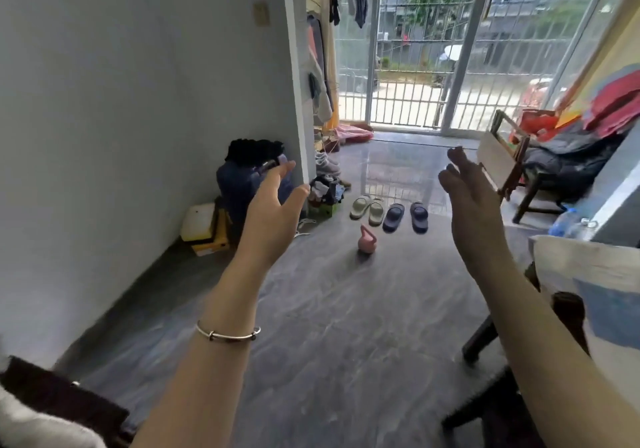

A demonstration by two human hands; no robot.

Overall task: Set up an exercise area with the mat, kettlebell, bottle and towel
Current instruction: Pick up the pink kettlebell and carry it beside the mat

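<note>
A small pink kettlebell [366, 240] stands upright on the grey floor, a few steps ahead and between my raised arms. My left hand [275, 210] is held out in front of me, fingers apart, holding nothing; a silver bangle sits on its wrist. My right hand [474, 201] is also raised and open, palm turned inward, empty. A clear plastic bottle [568, 222] with a blue label lies at the right edge near a grey ledge. I see no mat. A white and blue cloth [595, 295] hangs at the right; I cannot tell if it is the towel.
Two pairs of slippers [389, 213] lie just beyond the kettlebell. A dark suitcase [239, 188] and boxes stand by the left wall corner. A wooden chair [519, 170] piled with clothes is at the right. Barred glass doors [415, 66] close the far end.
</note>
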